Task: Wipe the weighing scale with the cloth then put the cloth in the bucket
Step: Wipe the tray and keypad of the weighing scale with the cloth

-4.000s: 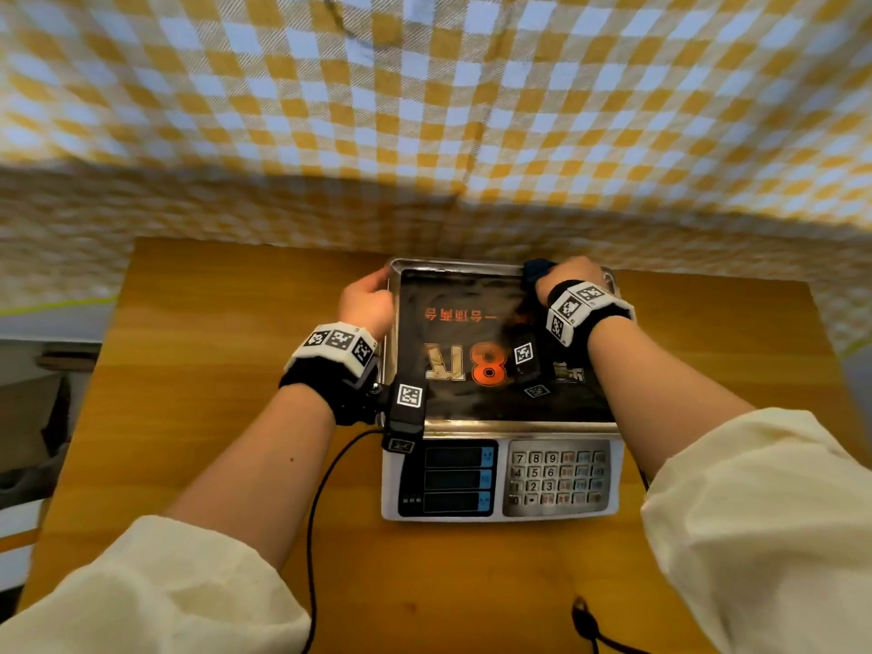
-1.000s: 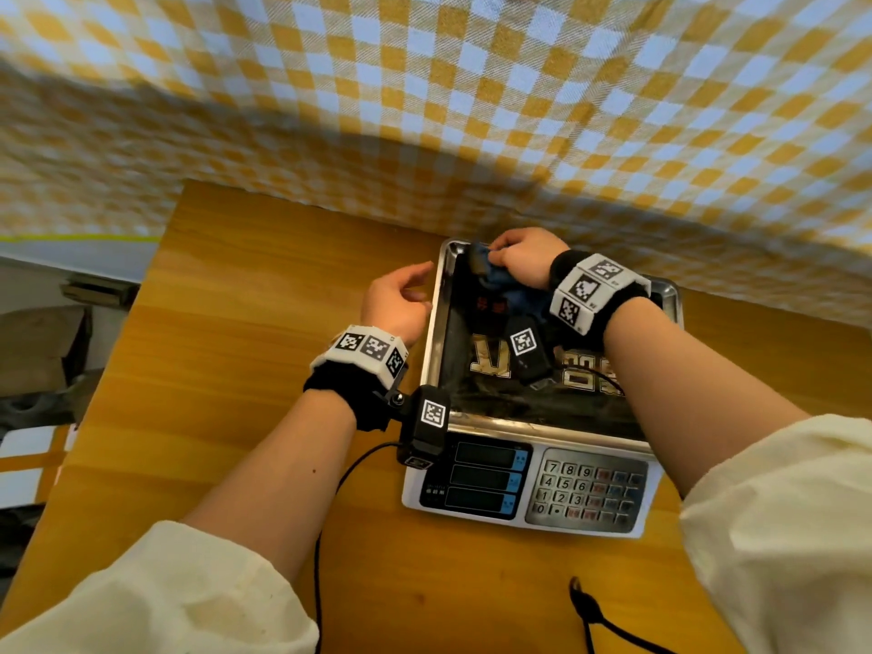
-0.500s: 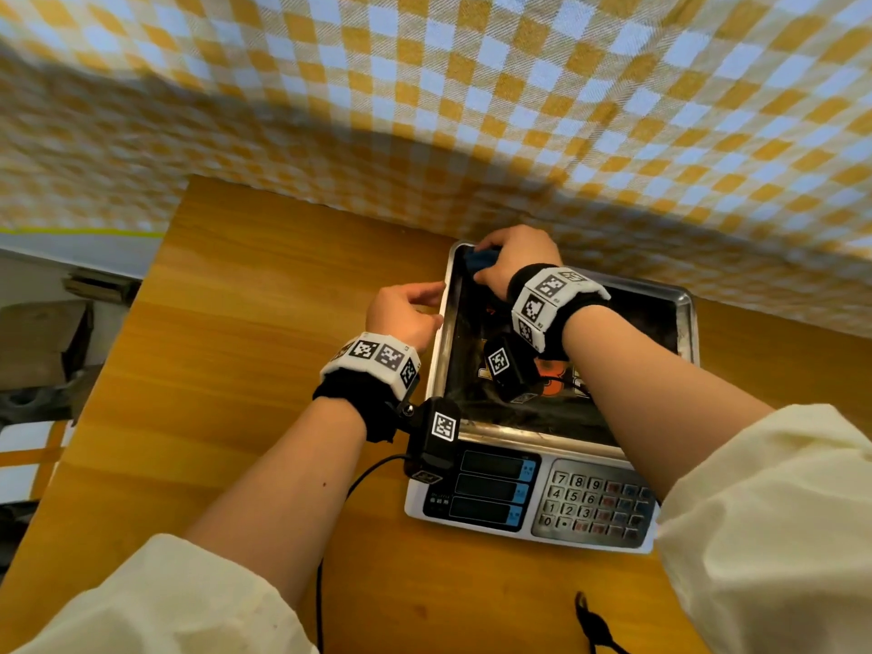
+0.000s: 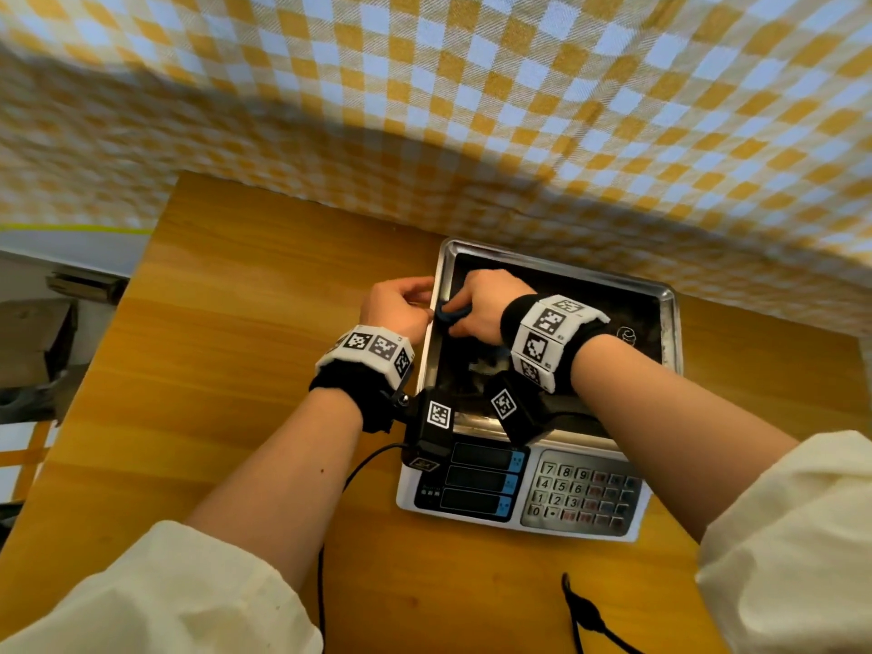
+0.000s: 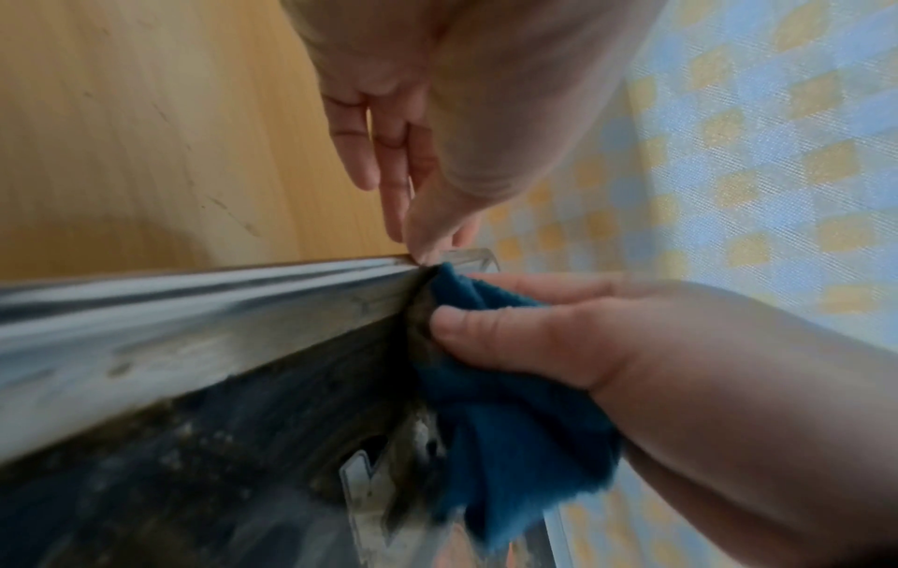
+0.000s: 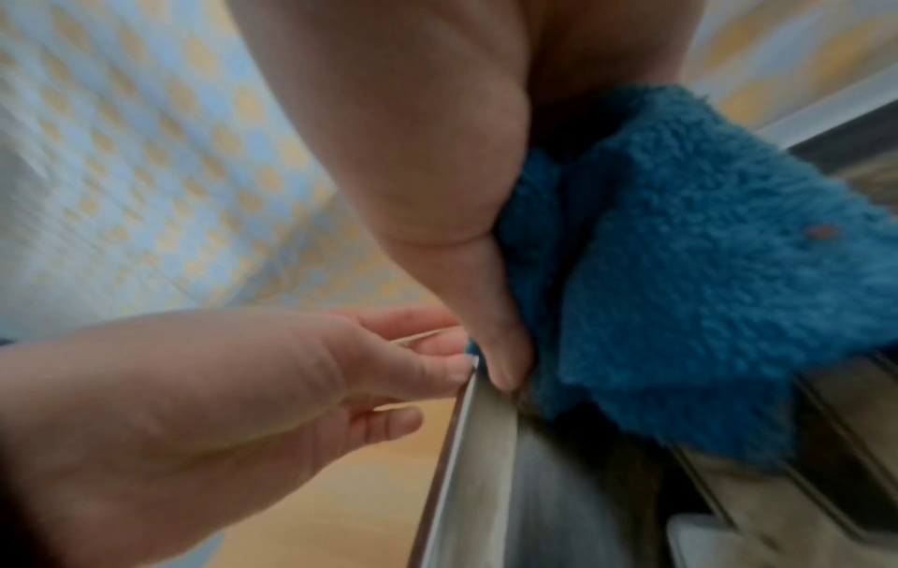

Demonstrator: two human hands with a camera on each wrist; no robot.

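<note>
Head: blue cloth (image 4: 450, 315) in right hand (image 4: 483, 302)

Wooden table (image 4: 212, 370), electronic scale (image 4: 476, 483) standing on it just right of the left hand (image 4: 394, 309) fingers (image 4: 417, 286), black cord (image 4: 585, 616), perhaps a strap, well nearer the table's front.

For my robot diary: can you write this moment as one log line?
right hand presses cloth on tray wall | left hand holds tray rim

Wooden table (image 4: 226, 380) before a hanging yellow-checked cloth (image 4: 472, 87)
</note>
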